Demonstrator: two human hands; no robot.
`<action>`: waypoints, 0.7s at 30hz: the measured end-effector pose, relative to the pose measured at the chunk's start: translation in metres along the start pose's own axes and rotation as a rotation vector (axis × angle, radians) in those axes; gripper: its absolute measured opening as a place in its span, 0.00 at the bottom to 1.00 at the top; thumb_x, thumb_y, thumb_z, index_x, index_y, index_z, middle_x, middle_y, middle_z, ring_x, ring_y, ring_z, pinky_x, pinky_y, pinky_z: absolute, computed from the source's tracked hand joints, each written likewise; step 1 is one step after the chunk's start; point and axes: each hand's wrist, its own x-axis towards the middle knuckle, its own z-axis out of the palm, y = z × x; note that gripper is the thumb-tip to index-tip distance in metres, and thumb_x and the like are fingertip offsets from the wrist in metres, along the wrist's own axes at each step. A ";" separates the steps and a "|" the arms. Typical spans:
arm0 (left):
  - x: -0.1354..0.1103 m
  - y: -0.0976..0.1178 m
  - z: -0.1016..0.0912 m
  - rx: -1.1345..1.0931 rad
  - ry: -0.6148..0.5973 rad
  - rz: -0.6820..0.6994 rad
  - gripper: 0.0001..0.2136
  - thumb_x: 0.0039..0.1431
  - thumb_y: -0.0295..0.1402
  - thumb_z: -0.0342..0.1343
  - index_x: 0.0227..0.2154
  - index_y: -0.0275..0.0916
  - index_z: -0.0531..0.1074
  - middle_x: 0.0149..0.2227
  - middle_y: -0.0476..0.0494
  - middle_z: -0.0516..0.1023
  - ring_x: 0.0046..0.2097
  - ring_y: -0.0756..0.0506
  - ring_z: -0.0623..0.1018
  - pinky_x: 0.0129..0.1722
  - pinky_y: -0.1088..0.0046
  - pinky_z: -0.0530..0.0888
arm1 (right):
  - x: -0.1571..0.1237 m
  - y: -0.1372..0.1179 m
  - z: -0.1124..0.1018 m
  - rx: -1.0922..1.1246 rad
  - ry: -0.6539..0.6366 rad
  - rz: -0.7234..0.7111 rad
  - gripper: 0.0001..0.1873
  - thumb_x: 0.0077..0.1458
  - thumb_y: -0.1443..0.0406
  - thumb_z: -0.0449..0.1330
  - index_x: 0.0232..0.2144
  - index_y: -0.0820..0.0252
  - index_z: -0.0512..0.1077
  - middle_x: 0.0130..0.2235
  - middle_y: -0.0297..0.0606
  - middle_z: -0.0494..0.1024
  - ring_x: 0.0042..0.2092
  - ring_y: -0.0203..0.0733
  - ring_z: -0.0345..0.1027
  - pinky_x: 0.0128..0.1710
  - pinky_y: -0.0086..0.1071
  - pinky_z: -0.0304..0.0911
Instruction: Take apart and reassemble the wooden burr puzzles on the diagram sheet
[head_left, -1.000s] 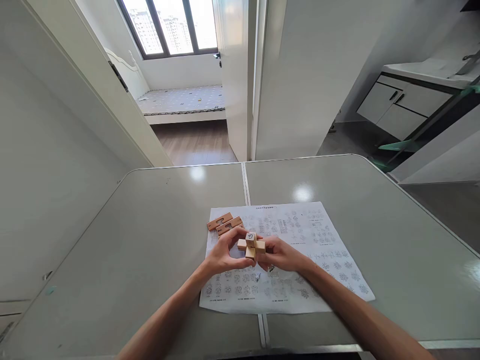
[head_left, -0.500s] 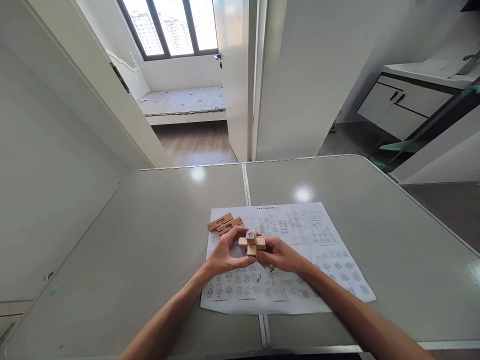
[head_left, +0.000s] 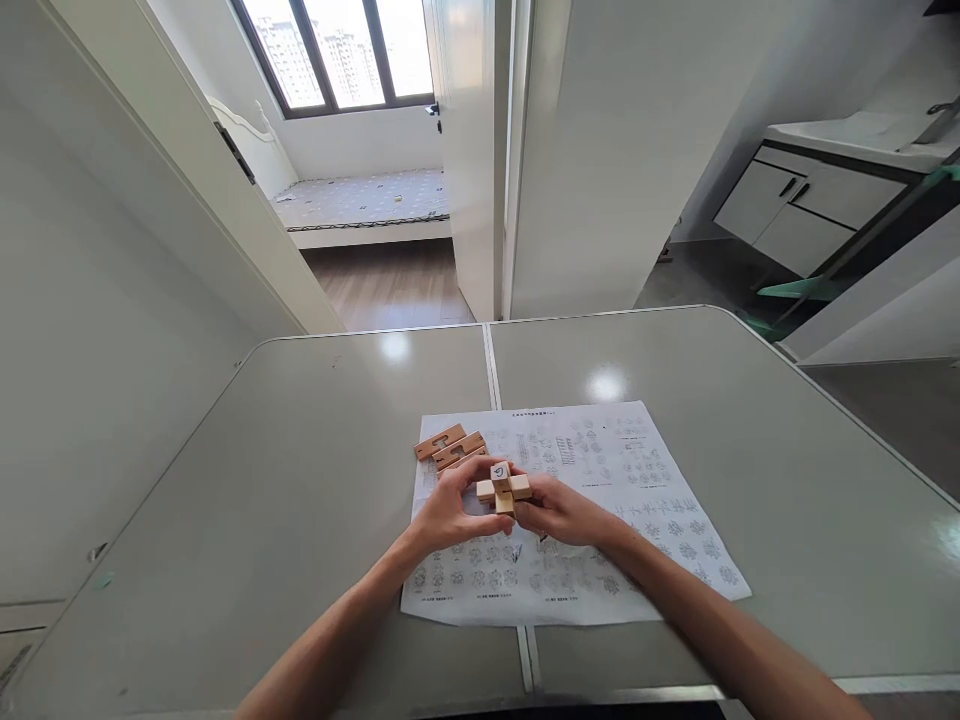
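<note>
Between my two hands is a wooden burr puzzle [head_left: 502,489], made of crossing pale blocks, with a handwritten mark on its upright end. My left hand [head_left: 452,508] grips it from the left, thumb along the near side and fingers behind. My right hand [head_left: 559,508] closes on its right side, with the fingertips partly hidden. Just beyond my left hand, darker wooden pieces [head_left: 441,441] with cut-out notches lie on the paper. The printed instruction sheet [head_left: 675,495] spreads beneath both hands, covered in small diagrams.
The grey table [head_left: 300,480] has a metal seam [head_left: 491,370] down its middle. Past its far edge stand a white door [head_left: 469,150] and a bed [head_left: 367,200] under a window. A washbasin cabinet [head_left: 810,205] is at the far right.
Both hands keep hold of the wooden puzzle, which has tilted and shifted very slightly. The loose pieces and the sheet stay in place.
</note>
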 end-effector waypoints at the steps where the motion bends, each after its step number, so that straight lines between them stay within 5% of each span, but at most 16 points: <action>1: 0.000 0.001 0.000 0.002 -0.004 0.002 0.29 0.50 0.38 0.75 0.54 0.38 0.74 0.55 0.34 0.80 0.55 0.34 0.82 0.56 0.59 0.78 | 0.000 -0.001 0.000 0.000 -0.012 -0.006 0.23 0.73 0.51 0.54 0.33 0.62 0.72 0.26 0.27 0.60 0.25 0.30 0.50 0.25 0.27 0.51; 13: -0.004 0.002 -0.001 -0.057 -0.162 0.066 0.31 0.51 0.45 0.73 0.56 0.37 0.76 0.53 0.34 0.83 0.53 0.34 0.82 0.54 0.61 0.77 | -0.005 0.004 0.001 0.117 -0.211 0.053 0.28 0.70 0.45 0.55 0.32 0.63 0.75 0.21 0.28 0.64 0.23 0.32 0.55 0.25 0.28 0.58; 21: -0.001 -0.007 -0.003 -0.145 -0.038 0.043 0.40 0.59 0.56 0.65 0.67 0.38 0.65 0.61 0.31 0.76 0.59 0.32 0.79 0.63 0.55 0.72 | 0.003 0.008 0.013 -0.053 0.182 0.045 0.27 0.72 0.46 0.52 0.30 0.60 0.70 0.23 0.27 0.61 0.23 0.33 0.53 0.25 0.29 0.52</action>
